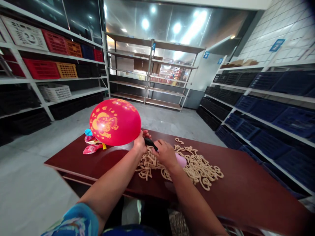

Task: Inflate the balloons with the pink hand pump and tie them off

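A large inflated red balloon (115, 122) with yellow printed figures is at the left of my hands, above the table. My left hand (140, 143) is closed around the balloon's neck, where it meets the black nozzle (150, 143) of a balloon pump. Wrapped around the pump is my right hand (165, 153); the pump's pink barrel (181, 160) sticks out on the far side of it. Under and beside the hands lies a spread pile of beige, curved hook-like pieces (201, 167). My fingers hide the exact join of balloon and nozzle.
Several limp balloons (92, 148) lie on the dark red-brown table (246, 186), at its left end. One loose hook-like piece (179, 141) is behind the pile. Shelves with crates (44, 68) stand left, dark blue bins (283, 111) right, and a metal rack (150, 75) at the back.
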Tool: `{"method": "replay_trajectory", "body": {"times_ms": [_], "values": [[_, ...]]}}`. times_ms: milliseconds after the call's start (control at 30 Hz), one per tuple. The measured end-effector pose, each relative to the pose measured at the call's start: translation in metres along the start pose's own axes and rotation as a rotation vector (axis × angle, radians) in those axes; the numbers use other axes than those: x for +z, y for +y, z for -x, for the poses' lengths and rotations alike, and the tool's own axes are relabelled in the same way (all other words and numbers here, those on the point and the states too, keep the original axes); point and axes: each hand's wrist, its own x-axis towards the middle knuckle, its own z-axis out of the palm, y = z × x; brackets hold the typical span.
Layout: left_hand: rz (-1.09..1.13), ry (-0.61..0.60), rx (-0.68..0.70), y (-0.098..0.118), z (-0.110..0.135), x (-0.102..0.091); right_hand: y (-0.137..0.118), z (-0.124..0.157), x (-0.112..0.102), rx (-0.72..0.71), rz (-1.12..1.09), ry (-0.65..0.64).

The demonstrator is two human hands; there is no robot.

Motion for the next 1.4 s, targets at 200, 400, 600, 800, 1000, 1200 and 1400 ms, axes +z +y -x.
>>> {"method": "replay_trajectory", "body": {"times_ms": [200,400,600,800,1000,1200,1400], "values": [[-0.169,0.113,0.058,0.019,-0.01,-0.027,0.045,0.023,-0.005,0.258,0.087,-0.06],[-0.464,-0.055,-0.126,0.018,0.005,-0.037,0.081,0.04,0.011,0.469,0.106,-0.179],[-0.738,-0.213,-0.176,0.006,0.024,-0.032,0.027,0.008,0.011,0.217,-0.442,-0.069],[-0.98,-0.445,-0.168,0.005,0.048,-0.031,-0.016,-0.014,0.016,0.26,-1.636,-0.556],[-1.144,-0.652,-0.198,0.015,0.052,-0.033,-0.009,-0.014,0.034,0.374,-1.97,-0.554],[-0.917,-0.829,-0.069,0.001,0.037,-0.047,-0.016,-0.01,0.047,0.411,-2.171,-0.116],[-0.698,-0.723,0.167,-0.024,0.032,-0.054,-0.021,-0.01,0.056,0.449,-2.235,-0.02]]}}
